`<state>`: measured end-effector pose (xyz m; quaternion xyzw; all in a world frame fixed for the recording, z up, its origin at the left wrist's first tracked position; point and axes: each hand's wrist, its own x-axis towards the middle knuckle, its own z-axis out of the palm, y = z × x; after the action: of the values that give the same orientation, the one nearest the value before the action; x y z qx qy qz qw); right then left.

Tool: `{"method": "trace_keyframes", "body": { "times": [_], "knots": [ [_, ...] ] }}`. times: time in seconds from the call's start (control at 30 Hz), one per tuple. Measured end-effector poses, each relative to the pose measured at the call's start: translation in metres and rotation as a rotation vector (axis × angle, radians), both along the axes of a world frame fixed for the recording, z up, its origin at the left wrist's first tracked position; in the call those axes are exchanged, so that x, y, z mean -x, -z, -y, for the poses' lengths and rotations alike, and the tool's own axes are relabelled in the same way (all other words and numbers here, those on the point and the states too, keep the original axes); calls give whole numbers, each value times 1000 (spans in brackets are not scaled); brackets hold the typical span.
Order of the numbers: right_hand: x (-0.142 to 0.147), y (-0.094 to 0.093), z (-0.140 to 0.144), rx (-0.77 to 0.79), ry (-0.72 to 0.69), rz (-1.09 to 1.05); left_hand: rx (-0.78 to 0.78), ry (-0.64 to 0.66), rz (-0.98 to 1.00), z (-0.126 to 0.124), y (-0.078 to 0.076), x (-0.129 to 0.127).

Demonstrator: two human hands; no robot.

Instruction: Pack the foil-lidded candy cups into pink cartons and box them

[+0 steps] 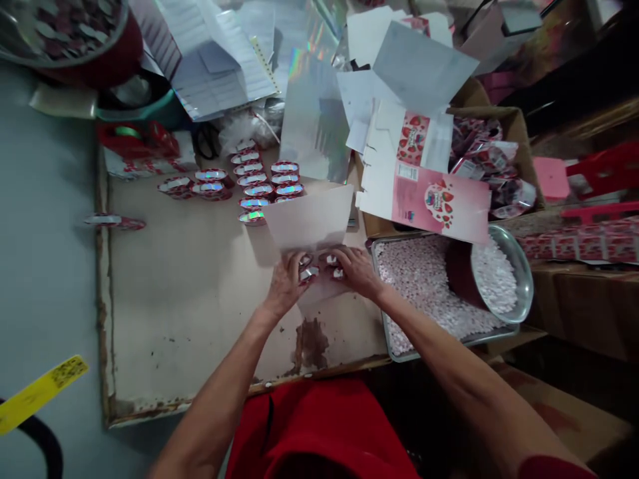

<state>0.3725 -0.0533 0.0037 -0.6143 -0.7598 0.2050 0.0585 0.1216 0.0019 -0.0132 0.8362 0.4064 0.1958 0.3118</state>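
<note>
Working left to right: one small foil-topped pack (114, 221) lies alone at the board's (200, 346) left edge, rows of packs (264, 179) near its far edge. Mid-board, our left hand (285, 285) and right hand (355, 269) curl closed over a few packs (310, 271), before an open white carton (309, 218). We judge loading is in hand; next calls for sliding them in squarely. The carton's mouth faces us, long axis left-right. A tray of pale pellets (424, 279) sits at the right edge.
</note>
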Motion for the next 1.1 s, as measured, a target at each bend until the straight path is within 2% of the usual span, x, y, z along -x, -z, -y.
{"method": "trace_keyframes", "body": {
  "times": [0.07,0.13,0.23,0.33,0.47,0.53,0.57,0.63,0.7,0.77,0.83,0.87,0.93,0.97,1.03,1.1],
  "knots": [
    [4,6,-6,4,-39,72,-35,68,-161,-3,6,-5],
    [10,5,-11,5,-73,131,-61,60,-294,-1,4,-10],
    [16,2,-23,-32,-105,176,-104,-102,-423,6,-2,-22],
    [20,11,-45,-137,-186,176,-152,-235,-535,10,3,-35],
    [29,37,-79,-288,-225,196,-183,-365,-562,12,20,-44],
    [32,39,-86,-314,-203,199,-186,-380,-505,15,19,-38],
    [32,33,-84,-319,-183,190,-188,-346,-459,16,16,-29],
    [37,9,-70,-346,-106,123,-228,-257,-370,14,4,3],
    [55,-29,-46,-404,28,-46,-328,-281,-337,-2,-8,60],
    [92,-68,-24,-440,134,-332,-417,-478,-386,-37,-17,136],
    [150,-96,-20,-384,74,-605,-417,-717,-496,-89,-22,216],
    [183,-102,-27,-308,23,-691,-388,-768,-561,-119,-23,253],
    [250,-100,-64,-168,-66,-732,-317,-674,-696,-180,-22,312],
    [279,-93,-90,-136,-57,-712,-288,-611,-721,-208,-21,334],
    [322,-71,-150,-150,37,-629,-221,-465,-748,-254,-15,362],
    [341,-46,-205,-196,209,-494,-145,-337,-754,-282,-8,374]
  ]
}}
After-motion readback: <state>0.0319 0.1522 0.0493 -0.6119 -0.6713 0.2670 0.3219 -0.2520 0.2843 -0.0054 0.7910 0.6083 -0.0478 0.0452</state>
